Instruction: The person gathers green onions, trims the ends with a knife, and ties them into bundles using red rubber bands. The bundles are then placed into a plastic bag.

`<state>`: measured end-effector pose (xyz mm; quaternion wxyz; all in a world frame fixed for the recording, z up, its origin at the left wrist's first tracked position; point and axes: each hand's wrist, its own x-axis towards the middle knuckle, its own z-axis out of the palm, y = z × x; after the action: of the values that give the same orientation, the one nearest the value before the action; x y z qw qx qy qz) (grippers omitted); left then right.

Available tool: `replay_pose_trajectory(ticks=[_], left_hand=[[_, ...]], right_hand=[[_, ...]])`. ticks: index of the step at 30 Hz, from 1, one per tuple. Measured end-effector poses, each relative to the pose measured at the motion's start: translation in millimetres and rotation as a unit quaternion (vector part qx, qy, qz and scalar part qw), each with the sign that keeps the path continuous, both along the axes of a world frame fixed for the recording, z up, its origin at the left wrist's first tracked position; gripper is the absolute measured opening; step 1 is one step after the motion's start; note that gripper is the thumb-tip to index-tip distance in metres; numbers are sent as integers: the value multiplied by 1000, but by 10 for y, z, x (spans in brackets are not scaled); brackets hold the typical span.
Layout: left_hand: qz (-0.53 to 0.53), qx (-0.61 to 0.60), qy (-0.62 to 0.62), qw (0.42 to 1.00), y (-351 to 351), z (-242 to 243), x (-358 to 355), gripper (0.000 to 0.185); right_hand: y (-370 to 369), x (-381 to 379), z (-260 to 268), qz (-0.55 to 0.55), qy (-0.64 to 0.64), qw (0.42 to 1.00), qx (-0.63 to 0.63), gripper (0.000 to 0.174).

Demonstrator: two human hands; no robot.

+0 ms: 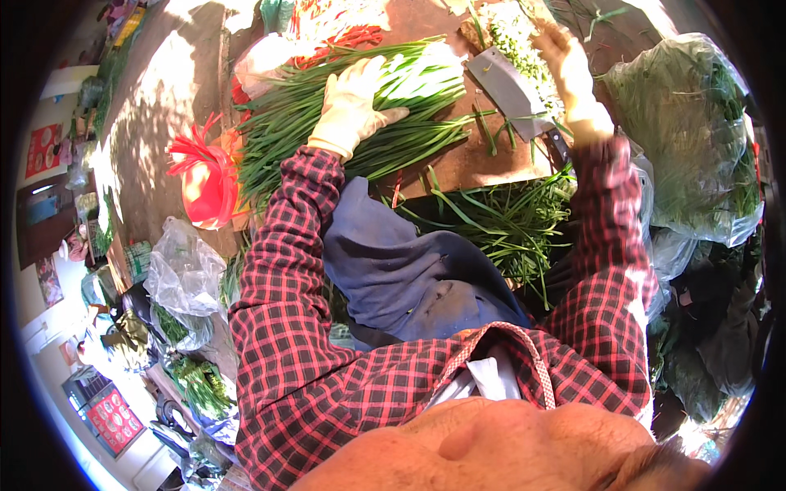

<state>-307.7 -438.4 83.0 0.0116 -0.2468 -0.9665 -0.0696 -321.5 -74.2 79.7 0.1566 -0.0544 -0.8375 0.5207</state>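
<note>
My left hand (pixel 355 101), in a pale rubber glove, lies flat with thumb and fingers apart on top of a wide heap of green garlic chives (pixel 288 116). The cut ends of the chives face right. At the upper right, my gloved right hand (pixel 562 58) is blurred beside a pile of short pale green trimmings (pixel 519 43); I cannot tell if it holds anything. Between the hands, a cleaver (pixel 506 92) rests on the wooden board (pixel 439 153), its dark handle (pixel 557 144) pointing towards me, under the right forearm.
Red ties (pixel 196 147) stand in a red container (pixel 212 190) at the left, with more red strips (pixel 344 37) behind the chives. Loose leaves (pixel 516 227) hang below the board's near edge. A large clear plastic bag of greens (pixel 681 141) bulges at the right.
</note>
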Motion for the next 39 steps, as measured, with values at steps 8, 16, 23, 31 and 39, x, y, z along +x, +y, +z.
replay_pose_trajectory(ticks=[8,16,23,31,39], left_hand=[[-42,-28,-79,996,22,261,-49,106],[29,-126,-62,990,194,173,155,133],[44,-89,3,995,186,-54,204,128],[43,-107,20,993,185,14,179,114],[21,-80,65,994,162,-11,241,106]], right_hand=[[-1081,1021,-376,227,81,892,382,32],[-1372,528,-373,138,210,920,301,20],[-1678,1400,-196,215,150,927,266,21],[-1787,1540,-402,261,184,939,126,12],[-1358,1369,-22,265,74,953,-129,14]])
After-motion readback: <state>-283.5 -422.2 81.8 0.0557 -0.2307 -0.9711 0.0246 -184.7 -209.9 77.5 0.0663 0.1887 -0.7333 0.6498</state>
